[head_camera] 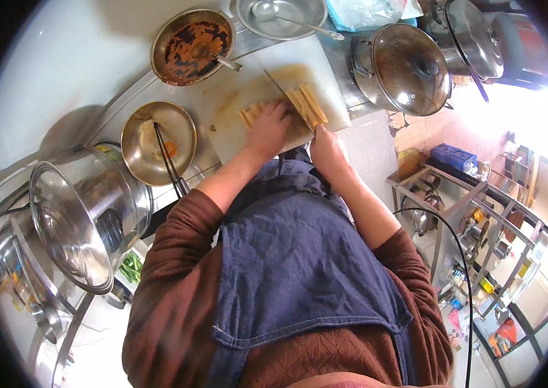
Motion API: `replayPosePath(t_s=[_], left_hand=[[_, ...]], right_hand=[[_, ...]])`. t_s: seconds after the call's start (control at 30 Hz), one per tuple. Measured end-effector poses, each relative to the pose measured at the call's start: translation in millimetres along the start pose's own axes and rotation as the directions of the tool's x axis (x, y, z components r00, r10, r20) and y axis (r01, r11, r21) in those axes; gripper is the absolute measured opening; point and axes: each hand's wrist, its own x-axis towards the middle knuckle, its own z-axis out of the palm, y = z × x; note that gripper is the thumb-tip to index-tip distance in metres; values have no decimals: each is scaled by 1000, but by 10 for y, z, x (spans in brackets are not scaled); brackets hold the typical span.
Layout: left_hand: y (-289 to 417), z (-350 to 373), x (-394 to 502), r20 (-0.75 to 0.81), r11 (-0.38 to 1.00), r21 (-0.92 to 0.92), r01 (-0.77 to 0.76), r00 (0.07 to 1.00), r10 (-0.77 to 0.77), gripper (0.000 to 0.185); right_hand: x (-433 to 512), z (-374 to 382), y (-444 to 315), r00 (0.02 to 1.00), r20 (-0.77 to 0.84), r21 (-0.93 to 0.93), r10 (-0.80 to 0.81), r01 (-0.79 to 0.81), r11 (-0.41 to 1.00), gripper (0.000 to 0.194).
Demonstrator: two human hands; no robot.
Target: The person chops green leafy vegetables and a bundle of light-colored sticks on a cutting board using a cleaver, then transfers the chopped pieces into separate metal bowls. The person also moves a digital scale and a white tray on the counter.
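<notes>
A knife (279,85) stands nearly edge-on to me over a white cutting board (332,87). My right hand (328,149) grips its handle near the board's front edge. To the left of the blade, my left hand (270,125) rests with bent fingers on pale yellow food strips (250,114), holding them against the board. More cut strips (309,104) lie in a bundle just right of the blade. What the food is, I cannot tell for sure. My left fingers hide part of the strips and come close to the blade.
Behind the board are a bowl of dark red sauce (177,48) with a spoon and a metal basin (293,24) with a ladle. A bowl with black tongs (143,160) and a large lidded pot (123,179) stand left. Another lidded pot (366,72) is at right.
</notes>
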Motion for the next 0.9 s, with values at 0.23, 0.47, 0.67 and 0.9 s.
replayPosePath(t_s=[0.23,0.47,0.67,0.9], left_hand=[[50,-116,-74,23,996,-79,42,999,-41,42],[38,-156,-74,18,996,-85,-19,1000,20,40],[15,-114,-61,1,997,-70,-19,1000,19,28],[-26,-69,-45,-26,992,-125,0,1000,-4,24]], right_hand=[[71,-70,62,999,-27,61,-45,47,997,16],[-186,-247,16,995,-67,53,-77,81,995,18],[-271,-357,-5,996,59,-18,-72,74,997,16],[-45,-141,44,989,142,-119,50,-33,992,18]])
